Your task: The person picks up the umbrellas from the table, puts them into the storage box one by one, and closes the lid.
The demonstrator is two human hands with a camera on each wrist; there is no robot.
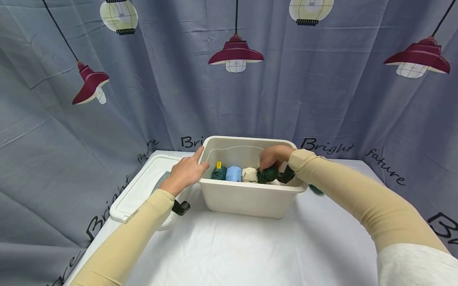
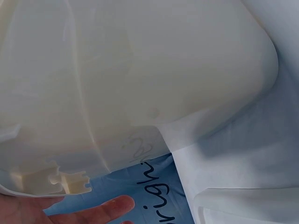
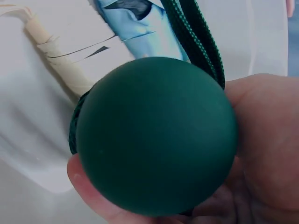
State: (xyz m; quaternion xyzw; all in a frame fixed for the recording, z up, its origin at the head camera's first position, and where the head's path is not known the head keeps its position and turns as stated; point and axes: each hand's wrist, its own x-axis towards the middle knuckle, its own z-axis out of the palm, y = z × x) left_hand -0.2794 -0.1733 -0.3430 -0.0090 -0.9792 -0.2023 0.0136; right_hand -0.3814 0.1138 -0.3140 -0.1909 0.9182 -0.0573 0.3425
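Note:
On the table stands a white plastic bin (image 1: 247,200). My left hand (image 1: 187,171) holds its left rim, thumb over the edge and fingers along the outer side. Inside the bin my right hand (image 1: 273,155) grips a dark green folding umbrella (image 1: 269,174); its rounded handle end (image 3: 156,135) and wrist strap (image 3: 198,35) show in the right wrist view. Left of it in a row sit a beige folded umbrella (image 1: 249,175), a light blue one (image 1: 233,174) and a dark green one with a yellow tag (image 1: 219,171).
The bin's white lid (image 1: 143,186) lies on the table to the left, partly behind my left arm, with a grey item (image 1: 162,180) over it. A dark green object (image 1: 316,190) shows beside the bin's right end, partly under my right sleeve. A printed curtain (image 1: 236,99) hangs behind.

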